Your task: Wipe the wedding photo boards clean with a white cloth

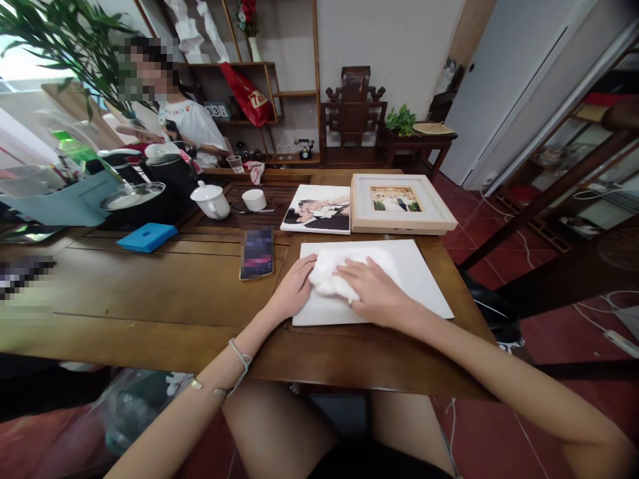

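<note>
A plain white board [414, 283] lies flat on the brown wooden table in front of me, with a bunched white cloth [327, 269] on its left half. My right hand [372, 289] presses down on the cloth, its fingers spread over it and partly curled at the edge. At the board's left edge, my left hand [294, 286] rests with fingers stretched out, the tips by the cloth. Just behind the board are a white-edged photo panel [319, 223] and a pale wooden frame [429, 199] holding a small picture.
Left of the board lies a phone [257, 253]. Further left are a blue block [147, 237], a lidded white cup [210, 201], a small white bowl [254, 199] and a black pot [132, 199]. A person [192, 123] in a white top is across the table.
</note>
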`<state>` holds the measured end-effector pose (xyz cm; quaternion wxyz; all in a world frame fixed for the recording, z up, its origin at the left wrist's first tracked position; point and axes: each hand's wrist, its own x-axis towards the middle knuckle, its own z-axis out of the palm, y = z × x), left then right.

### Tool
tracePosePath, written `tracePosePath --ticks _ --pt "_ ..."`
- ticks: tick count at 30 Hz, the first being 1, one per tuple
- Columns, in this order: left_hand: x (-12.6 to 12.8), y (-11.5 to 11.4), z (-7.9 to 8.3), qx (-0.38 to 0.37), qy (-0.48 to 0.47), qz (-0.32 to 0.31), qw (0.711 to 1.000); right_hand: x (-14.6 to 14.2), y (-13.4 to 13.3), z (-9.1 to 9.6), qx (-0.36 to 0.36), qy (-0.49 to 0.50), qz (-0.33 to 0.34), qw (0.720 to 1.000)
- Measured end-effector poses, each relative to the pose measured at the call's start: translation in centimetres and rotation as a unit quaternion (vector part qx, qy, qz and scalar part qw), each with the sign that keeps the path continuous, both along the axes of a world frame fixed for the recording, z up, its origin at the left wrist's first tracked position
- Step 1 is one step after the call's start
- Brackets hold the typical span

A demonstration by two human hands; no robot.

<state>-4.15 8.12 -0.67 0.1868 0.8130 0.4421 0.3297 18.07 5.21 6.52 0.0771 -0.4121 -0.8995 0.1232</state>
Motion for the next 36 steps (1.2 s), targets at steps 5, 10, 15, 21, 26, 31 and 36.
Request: tracePosePath --ticks 5,10,15,21,26,31,36 --pt "0.2 -0.3 0.3 -0.004 0.009 0.018 1.0 2.2 4.0 0.6 -0.027 0.117 -0.082 0.989" --pt "0.2 -0.3 0.1 -0.001 0.002 0.019 1.0 5.1 4.5 0.7 -0.068 0.161 -0.139 0.975" --pt "0.3 -0.3 0.2 0.0 0.001 0.017 1.0 8.9 5.2 0.2 -0.038 0.158 -0.213 0.963" --pt "0.4 -0.3 0.2 0.007 0.01 0.025 1.0 7.9 5.5 0.9 -0.014 0.061 -0.214 0.975" --pt "0.3 -0.3 0.2 0.004 0.007 0.018 1.0 3.0 5.9 1.7 0.005 0.015 -0.146 0.989" --pt "0.4 -0.3 0.3 -0.001 0.019 0.024 1.0 -1.1 6.5 3.2 -0.047 0.018 -0.103 0.993" --pt "0.5 -0.3 0.8 0.009 0.02 0.018 1.0 -5.0 8.0 3.8 -0.078 0.025 -0.086 0.993"
